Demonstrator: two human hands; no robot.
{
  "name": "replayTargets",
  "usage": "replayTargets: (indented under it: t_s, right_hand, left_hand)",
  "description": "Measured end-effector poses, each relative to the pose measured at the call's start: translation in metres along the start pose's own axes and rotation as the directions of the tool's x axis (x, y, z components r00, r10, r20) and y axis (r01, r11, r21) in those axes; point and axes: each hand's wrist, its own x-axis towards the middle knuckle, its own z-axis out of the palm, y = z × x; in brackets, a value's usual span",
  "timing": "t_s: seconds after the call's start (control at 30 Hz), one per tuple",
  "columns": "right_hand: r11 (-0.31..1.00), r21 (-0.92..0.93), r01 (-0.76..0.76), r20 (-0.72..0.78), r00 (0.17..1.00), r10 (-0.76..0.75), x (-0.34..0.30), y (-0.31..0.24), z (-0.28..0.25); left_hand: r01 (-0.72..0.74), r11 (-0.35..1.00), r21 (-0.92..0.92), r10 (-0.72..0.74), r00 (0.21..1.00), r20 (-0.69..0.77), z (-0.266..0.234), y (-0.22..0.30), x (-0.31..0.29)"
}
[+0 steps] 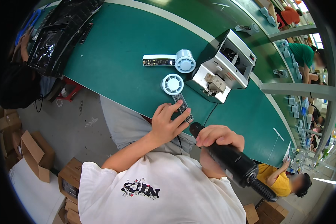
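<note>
My left hand point(168, 121) lies over the handle of a light blue handheld fan point(172, 84), fingers pressing on its sides. The handle is uncovered and shows a dark circuit board; the round fan head points away from me. In my right hand point(221, 140) is a black electric screwdriver point(231, 158), fingers wrapped round its body. Its nose is close to the handle's near end; whether it touches cannot be made out. Farther back lies a second light blue handheld fan point(184, 61), its board also exposed and its handle to the left.
A metal and black screw feeder point(224, 67) stands right of the fans. A black plastic-covered bin point(58, 37) is at the far left. Behind the table runs a green conveyor belt point(186, 11) carrying more fans. Cardboard boxes point(37, 153) sit on the floor; co-workers point(280, 179) are at the right.
</note>
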Motion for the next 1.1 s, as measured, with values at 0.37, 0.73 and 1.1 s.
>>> replayTargets:
  t_s: [0.37,0.73,1.1]
  right_hand:
    - [0.991,0.135,-0.012,-0.008,1.0,0.013,0.102,-0.016,-0.028]
    - [0.951,0.036,-0.307,-0.273,0.913,0.305,0.124,0.018,-0.024]
    - [0.986,0.073,-0.149,-0.146,0.976,0.158,0.036,-0.014,-0.04]
  left_hand:
    - [-0.023,0.999,0.029,0.024,0.999,-0.022,-0.002,0.005,0.005]
    - [-0.035,0.998,0.052,0.037,0.999,-0.034,-0.002,0.005,0.007]
    - [-0.016,0.999,0.044,0.017,0.999,-0.032,-0.002,0.004,0.006]
